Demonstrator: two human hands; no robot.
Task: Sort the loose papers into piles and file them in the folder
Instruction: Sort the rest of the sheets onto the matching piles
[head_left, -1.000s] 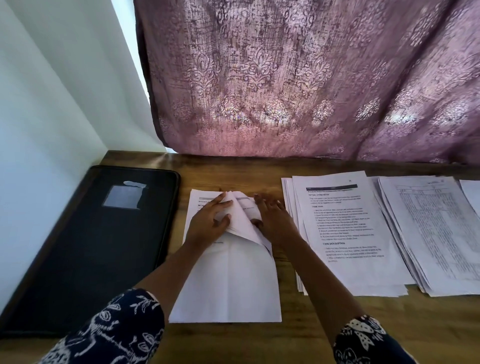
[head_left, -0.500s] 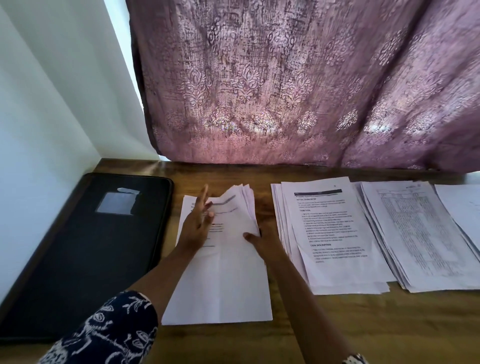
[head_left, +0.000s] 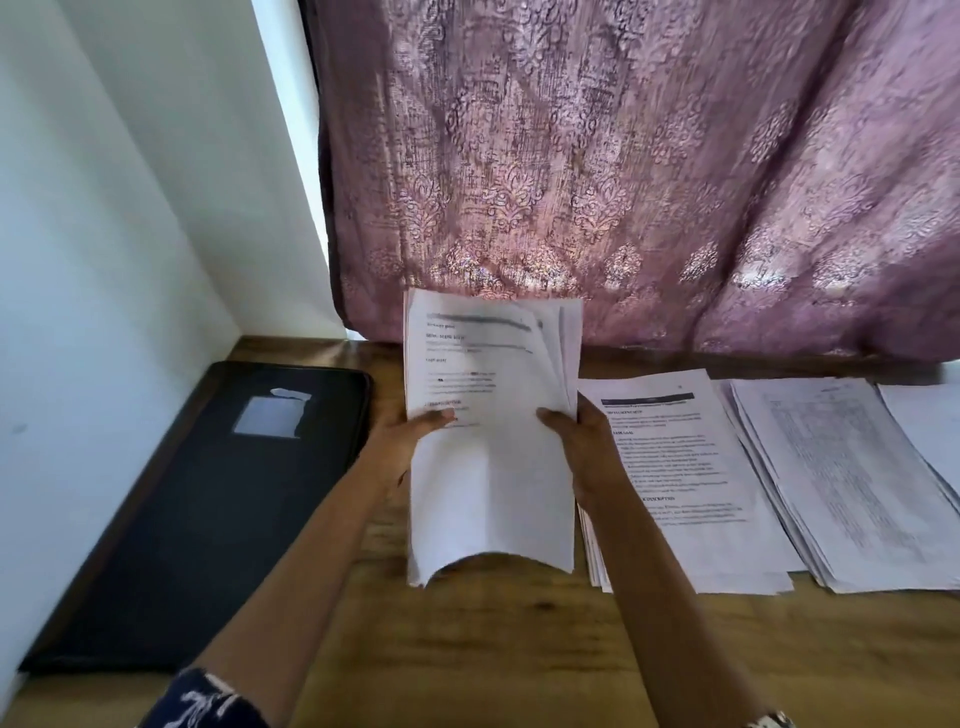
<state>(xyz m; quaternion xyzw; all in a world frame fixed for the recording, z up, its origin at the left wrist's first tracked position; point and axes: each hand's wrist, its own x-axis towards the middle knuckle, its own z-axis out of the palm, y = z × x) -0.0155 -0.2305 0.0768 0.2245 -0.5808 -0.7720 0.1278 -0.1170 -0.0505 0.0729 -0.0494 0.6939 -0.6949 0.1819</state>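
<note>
I see a stack (head_left: 491, 457) of white printed sheets held up in front of me, clear of the wooden surface (head_left: 493, 649). My left hand (head_left: 402, 447) grips its left edge and my right hand (head_left: 582, 441) grips its right edge. Each thumb lies across the front page with the fingers behind, about halfway up.

The stack hangs between a closed black folder (head_left: 208, 519) on the left and a middle pile (head_left: 685, 493) of printed pages just to the right. A right pile (head_left: 841, 483) of table-filled sheets lies beyond that. A mauve curtain (head_left: 623, 182) hangs behind.

I judge the stack light but floppy. Its lower edge bows upward in an arch, and its upper right corner fans into separate leaves. Nothing visible binds the sheets, so I expect them to slide over one another easily.

A grip on both long edges suits it, with enough squeeze to stop inner pages slipping out. Before filing, I would square the stack by tapping its bottom edge on the surface. One-handed, I would hold near a short edge with fingers spread underneath, since a corner pinch would let it droop and spill.
</note>
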